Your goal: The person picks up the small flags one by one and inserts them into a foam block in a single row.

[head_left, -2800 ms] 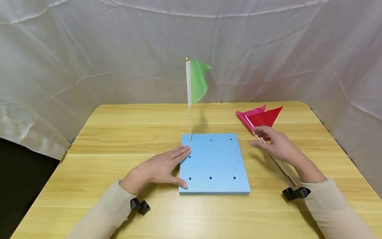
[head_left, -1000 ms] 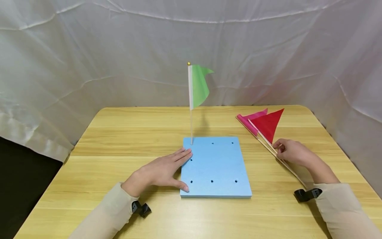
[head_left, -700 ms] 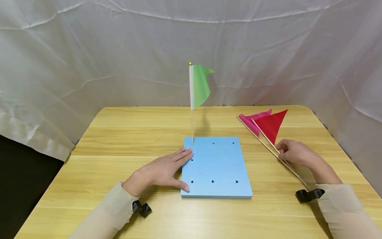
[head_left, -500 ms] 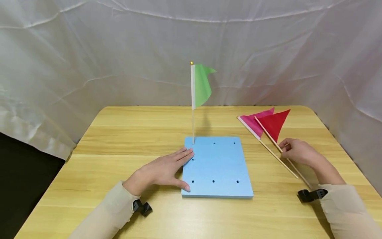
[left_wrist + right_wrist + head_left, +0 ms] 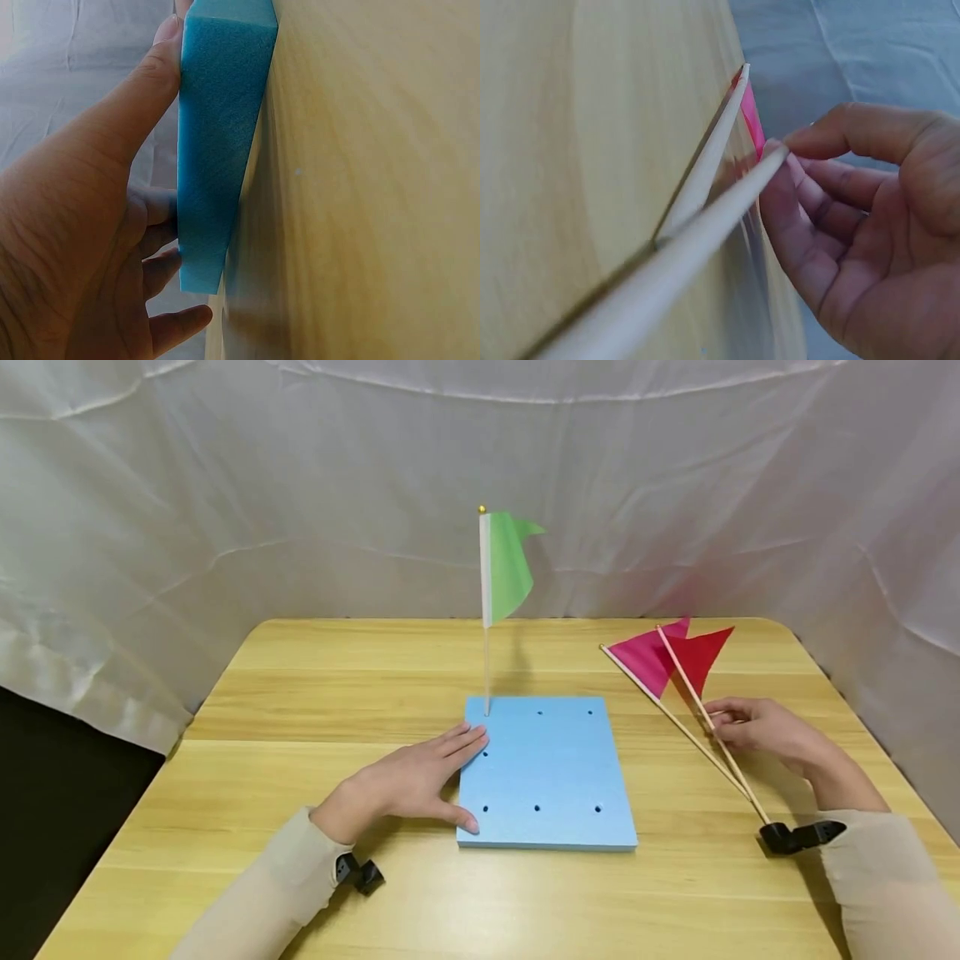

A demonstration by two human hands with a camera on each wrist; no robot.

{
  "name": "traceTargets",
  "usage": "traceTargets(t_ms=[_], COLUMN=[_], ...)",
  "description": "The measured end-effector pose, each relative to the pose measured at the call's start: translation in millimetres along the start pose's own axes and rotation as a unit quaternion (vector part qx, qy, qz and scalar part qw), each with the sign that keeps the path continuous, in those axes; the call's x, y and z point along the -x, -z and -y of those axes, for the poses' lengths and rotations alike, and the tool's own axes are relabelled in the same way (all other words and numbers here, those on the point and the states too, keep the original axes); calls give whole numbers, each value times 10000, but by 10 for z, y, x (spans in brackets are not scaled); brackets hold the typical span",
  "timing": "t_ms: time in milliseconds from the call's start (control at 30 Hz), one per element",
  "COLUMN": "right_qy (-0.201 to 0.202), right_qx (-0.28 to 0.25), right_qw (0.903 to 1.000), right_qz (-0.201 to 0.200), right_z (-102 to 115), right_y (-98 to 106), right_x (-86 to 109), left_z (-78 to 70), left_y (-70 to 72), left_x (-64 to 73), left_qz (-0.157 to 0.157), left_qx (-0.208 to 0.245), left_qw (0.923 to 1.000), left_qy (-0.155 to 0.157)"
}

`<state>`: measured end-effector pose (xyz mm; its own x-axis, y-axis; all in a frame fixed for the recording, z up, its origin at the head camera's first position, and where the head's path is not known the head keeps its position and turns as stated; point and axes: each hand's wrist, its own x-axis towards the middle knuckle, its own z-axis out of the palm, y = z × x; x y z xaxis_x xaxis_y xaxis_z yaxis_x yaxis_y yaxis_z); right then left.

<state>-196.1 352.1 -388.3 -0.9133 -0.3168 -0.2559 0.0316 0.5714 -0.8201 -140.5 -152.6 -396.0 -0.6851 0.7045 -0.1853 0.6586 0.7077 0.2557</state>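
left hand (image 5: 408, 783): fingers (image 5: 461, 743) straight, thumb (image 5: 459, 817) spread | right hand (image 5: 774, 735): fingers (image 5: 784, 214) curled, pinching

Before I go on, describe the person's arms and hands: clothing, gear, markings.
The left sleeve and right sleeve are light beige and long, ending at the wrists. The left hand and right hand are bare, with no gloves or rings in sight. The left wrist device and right wrist device are small, black and boxy; no cable shows.

No readable text, no numbers (anywhere)
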Motion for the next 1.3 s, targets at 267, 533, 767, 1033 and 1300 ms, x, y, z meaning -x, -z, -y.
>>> traceTargets(t_ms=[267,533,767,1033,1300], right_qy=[266,750,876,1259,1384], right_qx=[-733,-1450,-1586,-2335,-2583], right_qw=[9966,9851,9822,9631,9557], right_qz=[253,531,503,466,274], right_z=[-36,-28,1,49,101], right_y=[35,42,24,-2,-34], right_x=[0,12,-5,-19,-5], left_z=[-5,-14,-17,-11,-7], left_y=[6,22,27,27,9], left_x=[13,2,7,13,12], left_qz=[-16,-21,53,27,22], left_qx=[74,42,31,90,65], left_qw=[10000,10000,10000,10000,10000], left_qy=[0,-54,24,15,-19])
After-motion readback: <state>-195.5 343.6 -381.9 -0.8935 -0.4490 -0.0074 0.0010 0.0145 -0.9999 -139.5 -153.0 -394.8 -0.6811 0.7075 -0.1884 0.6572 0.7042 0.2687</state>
